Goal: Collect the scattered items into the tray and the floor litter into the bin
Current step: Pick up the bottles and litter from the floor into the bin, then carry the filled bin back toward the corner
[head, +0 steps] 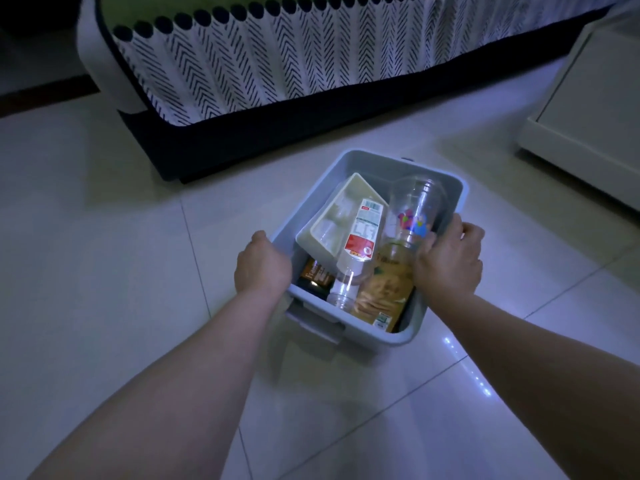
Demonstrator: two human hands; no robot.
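Gripping the grey rectangular plastic tub [372, 167] by its two long rims, I have my left hand [261, 263] curled over the left edge and my right hand [448, 259] clamped on the right edge, thumb inside the tub next to a clear printed plastic cup [415, 206]. The tub is on the white tiled floor [104, 237] near the bed's herringbone-patterned valance [277, 64]. It holds a cream plastic tray [346, 202], a clear red-labelled bottle [360, 237] and a tan snack bag [384, 282].

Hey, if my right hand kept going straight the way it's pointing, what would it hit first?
Most likely the clear plastic cup with a colourful print, lying in the grey plastic bin. Your right hand grips the bin's right rim, and the cup sits ahead of its fingers, though depth is unclear.
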